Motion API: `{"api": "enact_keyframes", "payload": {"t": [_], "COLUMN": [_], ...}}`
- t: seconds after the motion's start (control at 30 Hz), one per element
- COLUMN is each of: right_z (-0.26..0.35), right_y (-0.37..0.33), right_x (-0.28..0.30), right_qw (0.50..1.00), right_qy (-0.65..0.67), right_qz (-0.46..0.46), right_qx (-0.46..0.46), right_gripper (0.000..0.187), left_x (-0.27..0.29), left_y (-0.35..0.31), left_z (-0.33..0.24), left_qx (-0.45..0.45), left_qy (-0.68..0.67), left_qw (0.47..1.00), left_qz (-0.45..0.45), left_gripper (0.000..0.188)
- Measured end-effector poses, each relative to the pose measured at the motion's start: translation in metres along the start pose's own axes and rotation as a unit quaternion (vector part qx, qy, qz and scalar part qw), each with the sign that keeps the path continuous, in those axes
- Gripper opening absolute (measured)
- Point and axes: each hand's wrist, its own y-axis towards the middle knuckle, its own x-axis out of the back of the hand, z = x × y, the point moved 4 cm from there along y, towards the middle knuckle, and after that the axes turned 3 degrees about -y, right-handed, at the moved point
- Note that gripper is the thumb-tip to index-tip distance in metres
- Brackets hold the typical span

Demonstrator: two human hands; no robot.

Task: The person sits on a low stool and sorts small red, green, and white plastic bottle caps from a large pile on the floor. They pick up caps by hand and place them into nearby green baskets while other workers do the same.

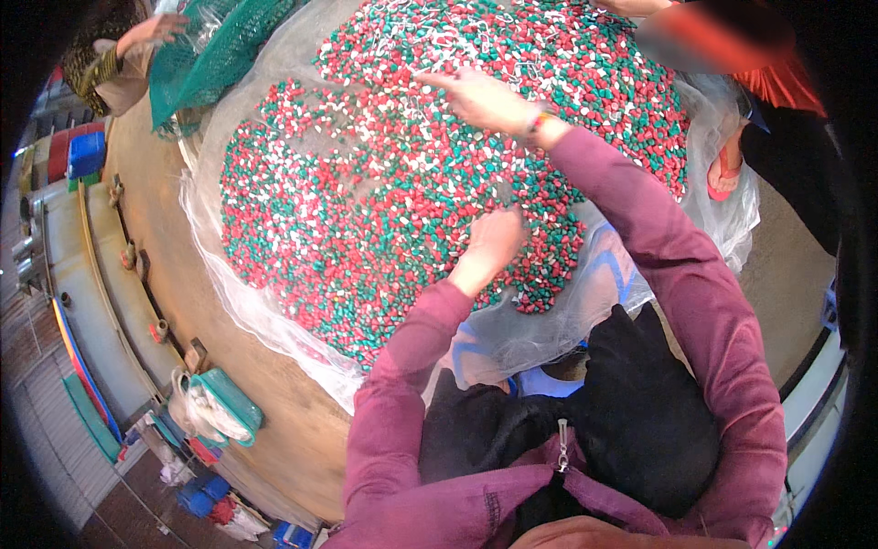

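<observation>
A wide heap of small red, green and white pieces lies spread over a clear plastic sheet in front of me. Over the near part of the heap, my left hand is closed, its fingers curled; a blurred greyish thing shows just beyond it, and what it holds I cannot make out. Farther out, my right hand reaches low over the heap with its index finger stretched to the left. Nothing shows in it, though its underside is hidden. White hook-shaped bits lie among the pieces near that hand.
Across at the far left, another person's hand is beside a green mesh net. Someone in orange is at the far right, a sandalled foot by the sheet. On the left floor stands a teal basket with white bags.
</observation>
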Motion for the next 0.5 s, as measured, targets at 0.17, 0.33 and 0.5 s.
{"api": "enact_keyframes", "payload": {"t": [0.17,0.33,0.5], "right_z": [0.009,0.008,-0.006], "right_y": [0.005,-0.081,-0.134], "right_x": [-0.044,-0.061,-0.050], "right_qw": [0.989,0.991,0.978], "right_qy": [-0.066,-0.046,0.033], "right_qz": [0.129,0.121,0.200], "right_qx": [-0.042,-0.016,-0.042], "right_gripper": [0.053,0.035,0.029], "left_x": [0.070,0.117,0.141], "left_y": [-0.025,-0.050,-0.034], "left_z": [0.025,0.059,0.070], "left_qx": [-0.041,0.000,-0.177], "left_qy": [-0.328,-0.774,-0.876], "left_qw": [0.941,0.633,0.447], "left_qz": [-0.072,-0.005,0.032], "left_gripper": [0.025,0.025,0.023]}}
